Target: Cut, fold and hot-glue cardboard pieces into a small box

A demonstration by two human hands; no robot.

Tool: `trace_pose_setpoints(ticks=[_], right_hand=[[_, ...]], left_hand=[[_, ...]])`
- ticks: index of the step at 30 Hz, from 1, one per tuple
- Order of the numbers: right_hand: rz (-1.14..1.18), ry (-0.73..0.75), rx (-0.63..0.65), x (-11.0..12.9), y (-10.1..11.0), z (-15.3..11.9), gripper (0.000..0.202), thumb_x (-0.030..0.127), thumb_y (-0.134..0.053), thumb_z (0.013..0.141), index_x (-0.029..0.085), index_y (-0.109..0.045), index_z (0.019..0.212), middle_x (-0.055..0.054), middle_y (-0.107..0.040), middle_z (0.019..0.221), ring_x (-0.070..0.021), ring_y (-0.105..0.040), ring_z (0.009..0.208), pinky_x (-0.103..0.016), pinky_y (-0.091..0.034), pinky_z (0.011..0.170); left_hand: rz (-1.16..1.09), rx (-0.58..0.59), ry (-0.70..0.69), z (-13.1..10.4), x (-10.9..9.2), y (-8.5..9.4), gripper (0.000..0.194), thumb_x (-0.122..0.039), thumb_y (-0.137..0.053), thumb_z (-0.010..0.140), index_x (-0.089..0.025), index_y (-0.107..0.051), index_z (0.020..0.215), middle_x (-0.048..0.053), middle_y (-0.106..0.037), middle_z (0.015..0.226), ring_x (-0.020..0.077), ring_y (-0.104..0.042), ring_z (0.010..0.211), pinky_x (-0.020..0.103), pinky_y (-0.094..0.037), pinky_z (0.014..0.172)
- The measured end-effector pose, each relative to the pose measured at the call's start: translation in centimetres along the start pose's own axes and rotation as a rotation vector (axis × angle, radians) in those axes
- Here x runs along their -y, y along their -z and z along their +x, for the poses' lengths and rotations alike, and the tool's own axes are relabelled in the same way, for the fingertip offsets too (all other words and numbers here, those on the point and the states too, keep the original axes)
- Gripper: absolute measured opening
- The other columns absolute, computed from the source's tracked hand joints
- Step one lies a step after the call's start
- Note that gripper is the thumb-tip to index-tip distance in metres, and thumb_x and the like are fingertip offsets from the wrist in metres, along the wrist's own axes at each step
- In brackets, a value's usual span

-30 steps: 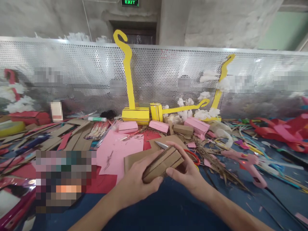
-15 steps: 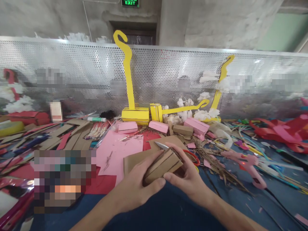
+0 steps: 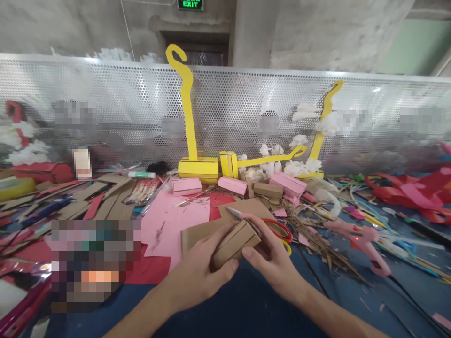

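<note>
A small brown cardboard box (image 3: 237, 243) is held tilted between both hands, low in the middle of the head view. My left hand (image 3: 204, 265) wraps round its left end, the thumb along the near side. My right hand (image 3: 269, 249) grips the right end, thumb in front and fingers behind. Just behind the hands lie scissors (image 3: 282, 228) with red and yellow handles, partly hidden by my right hand. Beneath and behind the box are brown cardboard sheets (image 3: 197, 234).
Yellow boxes (image 3: 198, 170) with hooked strips stand by a perforated metal panel (image 3: 225, 108). Pink boxes (image 3: 186, 186) sit before them. A pink glue gun (image 3: 369, 249) with a lit red light lies right. Pink paper (image 3: 176, 216) and cardboard strips lie left.
The box has shifted slightly left and down, and its right end is a little more exposed. My right hand has moved slightly, with its thumb higher on the box.
</note>
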State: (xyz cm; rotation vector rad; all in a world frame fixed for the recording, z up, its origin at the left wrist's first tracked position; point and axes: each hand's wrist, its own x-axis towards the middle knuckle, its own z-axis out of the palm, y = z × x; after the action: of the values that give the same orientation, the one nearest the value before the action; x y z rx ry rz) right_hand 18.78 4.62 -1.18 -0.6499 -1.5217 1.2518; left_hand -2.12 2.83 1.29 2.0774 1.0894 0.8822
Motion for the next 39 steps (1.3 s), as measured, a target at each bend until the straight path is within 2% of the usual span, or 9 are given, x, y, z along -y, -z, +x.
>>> trace_pose_setpoints(ticks=[4, 11, 16, 20, 25, 27, 31, 35, 39], right_hand=[[-0.031, -0.018, 0.028, 0.0, -0.1, -0.2, 0.052, 0.038, -0.07, 0.093, 0.036, -0.048, 0.141, -0.004, -0.065, 0.129, -0.0231, -0.066, 0.114, -0.033, -0.056, 0.096], [-0.038, 0.006, 0.041, 0.5, -0.2, -0.3, 0.04, 0.04, -0.062, 0.098, 0.035, -0.051, 0.137, -0.003, -0.066, 0.119, -0.0213, -0.065, 0.107, -0.033, -0.053, 0.097], [-0.091, 0.007, 0.032, 0.5, -0.2, -0.3, 0.039, 0.04, -0.064, 0.097, 0.032, -0.052, 0.134, -0.003, -0.064, 0.107, -0.0202, -0.064, 0.101, -0.029, -0.054, 0.09], [-0.099, 0.022, 0.066, 0.8, 0.1, -0.2, 0.038, 0.04, -0.063, 0.098, 0.032, -0.051, 0.133, -0.004, -0.062, 0.114, -0.0208, -0.063, 0.107, -0.03, -0.053, 0.093], [-0.312, 0.178, 0.151, 1.5, 0.8, -0.3, 0.046, 0.039, -0.067, 0.095, 0.031, -0.052, 0.137, -0.006, -0.054, 0.141, -0.0252, -0.051, 0.132, -0.033, -0.04, 0.112], [-0.354, 0.19, 0.183, 1.7, 0.9, -0.5, 0.047, 0.037, -0.066, 0.096, 0.032, -0.051, 0.14, -0.005, -0.058, 0.138, -0.0236, -0.055, 0.128, -0.032, -0.042, 0.11], [-0.376, 0.186, 0.165, 1.6, 0.7, -0.7, 0.03, 0.034, -0.062, 0.098, 0.03, -0.058, 0.128, -0.004, -0.066, 0.122, -0.0223, -0.063, 0.116, -0.03, -0.049, 0.099], [-0.358, 0.161, 0.138, 1.3, 0.7, -0.7, 0.026, 0.035, -0.06, 0.099, 0.028, -0.059, 0.124, -0.006, -0.067, 0.121, -0.0236, -0.063, 0.115, -0.031, -0.05, 0.097], [-0.393, 0.16, 0.025, 0.8, 0.8, -0.4, 0.023, 0.036, -0.06, 0.099, 0.028, -0.059, 0.121, -0.004, -0.067, 0.114, -0.0216, -0.064, 0.107, -0.029, -0.051, 0.089]], left_hand=[[-0.004, -0.001, 0.02, 0.0, 0.2, -0.1, 0.064, -0.04, -0.062, 0.094, -0.033, -0.039, 0.154, 0.007, -0.062, 0.145, 0.0318, -0.06, 0.13, 0.05, -0.048, 0.11], [0.091, -0.037, 0.036, -0.6, 1.9, -0.8, 0.067, -0.048, -0.061, 0.094, -0.033, -0.039, 0.155, 0.008, -0.055, 0.152, 0.0349, -0.054, 0.136, 0.053, -0.046, 0.111], [0.105, -0.012, 0.024, -0.6, 1.6, -0.5, 0.065, -0.048, -0.056, 0.097, -0.032, -0.036, 0.157, 0.007, -0.055, 0.152, 0.0324, -0.054, 0.136, 0.05, -0.044, 0.113], [0.06, 0.042, 0.047, -0.5, 1.3, -0.2, 0.065, -0.05, -0.054, 0.098, -0.032, -0.034, 0.158, 0.006, -0.051, 0.156, 0.0324, -0.051, 0.139, 0.05, -0.041, 0.116], [-0.035, 0.116, 0.081, -1.0, 1.4, 0.2, 0.061, -0.055, -0.052, 0.097, -0.029, -0.046, 0.152, 0.006, -0.059, 0.148, 0.0346, -0.056, 0.132, 0.047, -0.046, 0.111], [-0.061, 0.141, 0.127, -1.1, 1.4, 0.3, 0.062, -0.056, -0.054, 0.096, -0.027, -0.049, 0.15, 0.007, -0.06, 0.147, 0.0347, -0.057, 0.131, 0.045, -0.046, 0.111], [-0.127, 0.189, 0.173, -1.0, 0.9, 0.3, 0.059, -0.057, -0.053, 0.096, -0.025, -0.054, 0.146, 0.007, -0.066, 0.138, 0.032, -0.062, 0.124, 0.04, -0.052, 0.103], [-0.112, 0.14, 0.119, -0.5, 0.7, 0.1, 0.054, -0.053, -0.056, 0.096, -0.024, -0.058, 0.141, 0.007, -0.071, 0.13, 0.0301, -0.066, 0.116, 0.038, -0.056, 0.096], [0.025, -0.037, 0.037, 0.0, 1.0, -0.4, 0.043, -0.045, -0.06, 0.095, -0.024, -0.065, 0.131, 0.007, -0.076, 0.119, 0.0285, -0.07, 0.106, 0.038, -0.056, 0.093]])
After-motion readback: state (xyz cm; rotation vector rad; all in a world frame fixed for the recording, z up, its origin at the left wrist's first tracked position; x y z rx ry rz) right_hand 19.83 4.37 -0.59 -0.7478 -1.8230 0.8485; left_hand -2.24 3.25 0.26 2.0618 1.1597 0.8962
